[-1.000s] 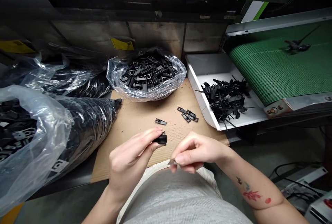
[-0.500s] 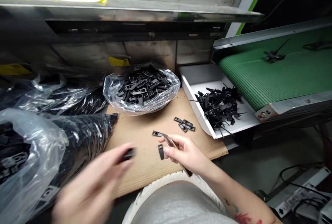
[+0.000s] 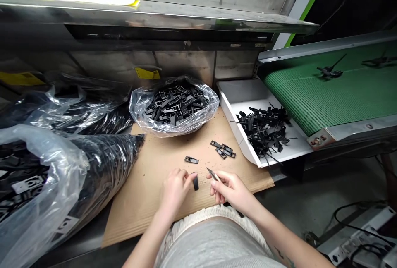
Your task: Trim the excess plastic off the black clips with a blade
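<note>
My left hand [image 3: 176, 187] is over the cardboard, thumb and fingers closed on the end of a small black plastic part [image 3: 195, 183]. Between the fingers of my right hand [image 3: 228, 187] is a slim pointed craft knife [image 3: 213, 173], its tip up and to the left, apart from that part. Beyond the hands, another black plastic part [image 3: 191, 159], with a rectangular opening, lies by itself. A small group of similar black parts [image 3: 223, 149] lies to its right.
Behind the cardboard sheet [image 3: 133, 210] sits an open plastic bag [image 3: 173, 130] full of black parts. More filled bags [image 3: 102, 168] stand at left. At right, a white tray [image 3: 237, 129] holds black mouldings below a green conveyor belt [image 3: 328, 98]. A metal shelf [image 3: 186, 15] spans the back.
My left hand has come from the left, where it held a dark piece, and now grips the part by the knife. That dark piece is out of sight. My right hand keeps the knife.
</note>
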Motion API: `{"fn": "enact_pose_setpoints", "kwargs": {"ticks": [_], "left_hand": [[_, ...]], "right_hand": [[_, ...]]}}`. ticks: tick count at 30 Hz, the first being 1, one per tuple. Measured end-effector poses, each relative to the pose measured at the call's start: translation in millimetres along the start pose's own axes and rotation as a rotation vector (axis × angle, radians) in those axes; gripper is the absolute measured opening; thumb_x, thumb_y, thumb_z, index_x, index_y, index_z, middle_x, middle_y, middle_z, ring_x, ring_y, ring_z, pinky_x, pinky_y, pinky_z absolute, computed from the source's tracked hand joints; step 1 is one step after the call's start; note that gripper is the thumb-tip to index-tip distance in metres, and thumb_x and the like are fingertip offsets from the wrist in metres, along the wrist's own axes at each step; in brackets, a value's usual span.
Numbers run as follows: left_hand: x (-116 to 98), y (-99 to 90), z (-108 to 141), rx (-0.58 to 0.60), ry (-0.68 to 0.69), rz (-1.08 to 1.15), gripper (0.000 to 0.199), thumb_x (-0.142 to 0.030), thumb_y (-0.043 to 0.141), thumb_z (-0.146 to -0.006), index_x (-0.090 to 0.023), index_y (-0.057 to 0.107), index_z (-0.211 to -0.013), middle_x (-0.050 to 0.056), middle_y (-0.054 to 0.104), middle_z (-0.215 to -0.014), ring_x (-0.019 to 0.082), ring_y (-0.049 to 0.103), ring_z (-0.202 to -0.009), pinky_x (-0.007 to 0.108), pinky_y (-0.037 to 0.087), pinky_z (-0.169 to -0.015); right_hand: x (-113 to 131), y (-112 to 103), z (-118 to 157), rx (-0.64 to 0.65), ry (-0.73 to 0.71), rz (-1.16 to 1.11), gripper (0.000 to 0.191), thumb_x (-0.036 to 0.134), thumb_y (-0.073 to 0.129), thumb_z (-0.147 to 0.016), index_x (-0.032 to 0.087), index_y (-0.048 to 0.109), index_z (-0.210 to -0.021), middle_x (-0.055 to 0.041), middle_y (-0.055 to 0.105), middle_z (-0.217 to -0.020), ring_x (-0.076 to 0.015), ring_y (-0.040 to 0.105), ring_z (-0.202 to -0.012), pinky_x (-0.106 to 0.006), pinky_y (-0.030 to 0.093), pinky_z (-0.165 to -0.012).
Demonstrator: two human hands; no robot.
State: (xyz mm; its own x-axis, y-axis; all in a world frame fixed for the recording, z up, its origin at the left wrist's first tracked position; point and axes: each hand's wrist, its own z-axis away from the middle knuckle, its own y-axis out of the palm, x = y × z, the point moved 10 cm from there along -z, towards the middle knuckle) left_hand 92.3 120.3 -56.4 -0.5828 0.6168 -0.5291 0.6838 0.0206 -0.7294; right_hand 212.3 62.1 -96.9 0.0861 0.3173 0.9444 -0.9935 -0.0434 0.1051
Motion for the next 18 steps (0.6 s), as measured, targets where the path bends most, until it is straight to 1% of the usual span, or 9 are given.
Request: {"fn": "enact_pose_setpoints", "kwargs": {"ticks": [2,3,5,7,9,13,15,16,18], "left_hand": [[11.3,37.3,2.1,0.069,-0.058,-0.064,0.024,-0.031,0.051,-0.085,-0.014,0.055,-0.100,0.005,0.060,-0.096,0.015,0.060,-0.078,0.033,0.051,-0.067],[13.7,47.4,3.0,0.100,-0.074,-0.088,0.022,-0.032,0.052,-0.084,-0.013,0.057,-0.096,0.004,0.061,-0.090,0.014,0.059,-0.074,0.032,0.051,-0.065],[8.8,49.3,3.0,0.148,-0.070,-0.104,0.019,-0.032,0.054,-0.083,-0.013,0.058,-0.084,0.003,0.061,-0.079,0.015,0.060,-0.070,0.032,0.050,-0.062],[-7.9,32.4,0.0,0.173,-0.023,-0.080,0.017,-0.031,0.054,-0.082,-0.015,0.059,-0.081,0.005,0.063,-0.079,0.017,0.061,-0.073,0.031,0.051,-0.064],[-31.7,6.3,-4.7,0.171,0.046,-0.030,0.018,-0.032,0.051,-0.083,-0.018,0.057,-0.092,0.006,0.066,-0.088,0.017,0.063,-0.079,0.028,0.051,-0.069],[-68.8,-41.1,-13.3,0.087,0.114,0.098,0.020,-0.032,0.055,-0.081,-0.018,0.058,-0.095,0.003,0.069,-0.081,0.015,0.065,-0.071,0.023,0.051,-0.066],[-72.7,-48.8,-15.1,0.095,0.061,0.218,0.016,-0.029,0.057,-0.081,-0.018,0.060,-0.093,0.002,0.069,-0.080,0.012,0.064,-0.063,0.019,0.051,-0.058],[-72.7,-49.9,-15.0,0.106,0.031,0.272,0.014,-0.026,0.056,-0.082,-0.018,0.061,-0.093,0.001,0.069,-0.078,0.010,0.063,-0.059,0.017,0.051,-0.054],[-75.1,-55.2,-13.0,0.082,0.021,0.309,0.014,-0.019,0.054,-0.083,-0.019,0.062,-0.095,0.000,0.068,-0.078,0.008,0.061,-0.057,0.015,0.049,-0.052]], "right_hand": [[-0.2,-3.8,2.2,-0.014,-0.009,0.017,0.027,0.035,0.050,-0.083,0.014,0.056,-0.100,0.0026,0.054,-0.065,-0.0061,0.049,-0.044,-0.018,0.038,-0.043],[-0.4,-6.0,3.2,-0.023,-0.014,0.023,0.029,0.036,0.049,-0.083,0.014,0.056,-0.100,0.0024,0.054,-0.065,-0.0064,0.049,-0.044,-0.018,0.038,-0.043],[0.6,-11.7,4.9,-0.056,-0.027,0.031,0.031,0.038,0.048,-0.084,0.014,0.056,-0.101,0.0018,0.054,-0.066,-0.0067,0.049,-0.044,-0.019,0.038,-0.043],[5.4,-18.2,6.6,-0.117,-0.045,0.039,0.032,0.039,0.046,-0.085,0.014,0.056,-0.103,0.0017,0.053,-0.066,-0.0060,0.045,-0.044,-0.019,0.036,-0.043],[15.4,-20.9,8.4,-0.170,-0.073,0.053,0.031,0.039,0.048,-0.085,0.014,0.057,-0.102,0.0031,0.050,-0.065,-0.0054,0.040,-0.044,-0.019,0.034,-0.044],[56.2,-12.2,14.5,-0.206,-0.242,0.171,0.019,0.032,0.055,-0.082,0.014,0.063,-0.083,0.0040,0.045,-0.058,-0.0079,0.040,-0.051,-0.021,0.036,-0.050],[80.3,-2.7,21.5,-0.185,-0.373,0.283,0.020,0.028,0.053,-0.083,0.015,0.064,-0.075,0.0019,0.050,-0.060,-0.0100,0.045,-0.057,-0.022,0.039,-0.055],[89.4,2.3,25.6,-0.168,-0.421,0.353,0.020,0.028,0.051,-0.084,0.015,0.065,-0.077,0.0004,0.053,-0.064,-0.0110,0.048,-0.060,-0.022,0.040,-0.057],[100.1,9.5,34.3,-0.152,-0.466,0.516,0.024,0.030,0.049,-0.086,0.015,0.063,-0.098,-0.0029,0.058,-0.075,-0.0136,0.053,-0.067,-0.025,0.043,-0.061]]}}
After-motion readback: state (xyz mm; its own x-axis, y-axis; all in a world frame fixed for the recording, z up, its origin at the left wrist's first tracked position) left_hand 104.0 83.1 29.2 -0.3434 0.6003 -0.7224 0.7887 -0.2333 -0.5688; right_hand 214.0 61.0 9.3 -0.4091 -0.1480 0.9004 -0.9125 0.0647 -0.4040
